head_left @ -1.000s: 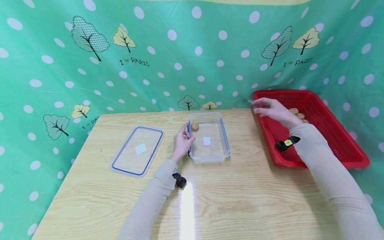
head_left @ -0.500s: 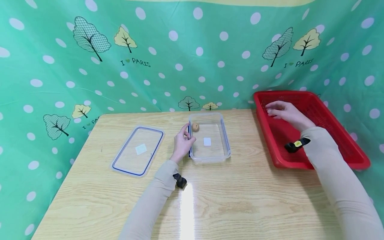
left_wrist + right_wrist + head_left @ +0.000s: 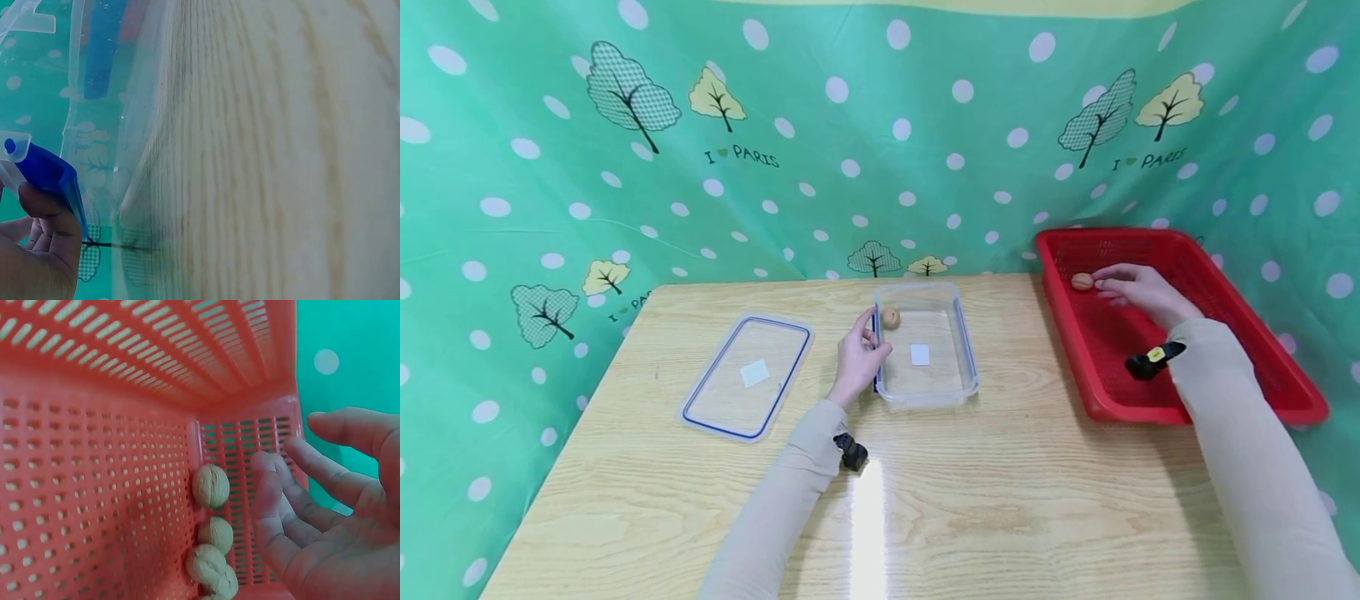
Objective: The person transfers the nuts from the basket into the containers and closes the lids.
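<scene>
My left hand point(image 3: 857, 358) grips the left side of a clear plastic food container point(image 3: 928, 393), thumb at its rim. In the left wrist view the curled fingers lie against a blue latch point(image 3: 50, 172). One walnut point(image 3: 890, 318) sits in the container's far left corner. My right hand point(image 3: 1142, 293) is inside the red basket point(image 3: 1101, 406), its fingertips right beside a walnut point(image 3: 1082, 282). In the right wrist view its fingers are spread and loosely bent, holding nothing. Several walnuts, one being the upper walnut point(image 3: 211, 486), lie in a row along the basket's wall.
To the left of the container, a clear lid point(image 3: 745, 377) with a blue seal lies flat on the wooden table point(image 3: 970, 500). A green dotted cloth point(image 3: 820, 183) hangs behind the table and along both sides. The basket's raised walls surround the right hand.
The right hand has moved right from the basket's left rim and down into the basket. A walnut now shows at its fingertips. The left hand stays on the container.
</scene>
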The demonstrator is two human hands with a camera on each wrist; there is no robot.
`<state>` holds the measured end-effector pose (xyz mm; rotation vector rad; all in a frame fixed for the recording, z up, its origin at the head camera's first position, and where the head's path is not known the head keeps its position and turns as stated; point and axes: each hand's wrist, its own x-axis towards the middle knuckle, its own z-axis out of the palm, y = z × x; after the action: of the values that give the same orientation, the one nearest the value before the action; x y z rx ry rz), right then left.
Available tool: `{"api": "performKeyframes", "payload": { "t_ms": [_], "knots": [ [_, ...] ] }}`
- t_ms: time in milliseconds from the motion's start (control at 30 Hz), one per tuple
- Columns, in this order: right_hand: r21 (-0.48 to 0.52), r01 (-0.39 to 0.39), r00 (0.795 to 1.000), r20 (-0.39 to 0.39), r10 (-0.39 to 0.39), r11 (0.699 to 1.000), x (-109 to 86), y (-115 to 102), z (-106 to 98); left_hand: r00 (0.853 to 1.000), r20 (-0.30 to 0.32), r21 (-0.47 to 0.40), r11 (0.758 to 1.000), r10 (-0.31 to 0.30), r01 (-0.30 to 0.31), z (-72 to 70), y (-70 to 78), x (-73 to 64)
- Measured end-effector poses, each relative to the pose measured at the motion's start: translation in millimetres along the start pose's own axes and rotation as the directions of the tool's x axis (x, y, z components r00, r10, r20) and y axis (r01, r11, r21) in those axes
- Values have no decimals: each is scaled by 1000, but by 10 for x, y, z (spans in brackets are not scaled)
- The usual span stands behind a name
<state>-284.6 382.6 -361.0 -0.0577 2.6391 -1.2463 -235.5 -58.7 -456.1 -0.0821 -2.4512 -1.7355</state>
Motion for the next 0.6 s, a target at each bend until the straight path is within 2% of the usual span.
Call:
{"api": "performKeyframes", "payload": {
  "t_ms": [200, 467, 600],
  "knots": [
    [48, -11, 1000, 4, 11, 999, 4, 91, -95, 1000, 0, 3, 1000, -4, 4, 3, -8, 6],
    [-8, -87, 996, 9, 87, 996, -38, 225, -222, 1000, 3, 1, 1000, -6, 6, 3, -1, 8],
    [3, -78, 997, 1, 78, 997, -33, 286, -265, 1000, 6, 1, 1000, -11, 11, 0, -2, 0]
  ]
}}
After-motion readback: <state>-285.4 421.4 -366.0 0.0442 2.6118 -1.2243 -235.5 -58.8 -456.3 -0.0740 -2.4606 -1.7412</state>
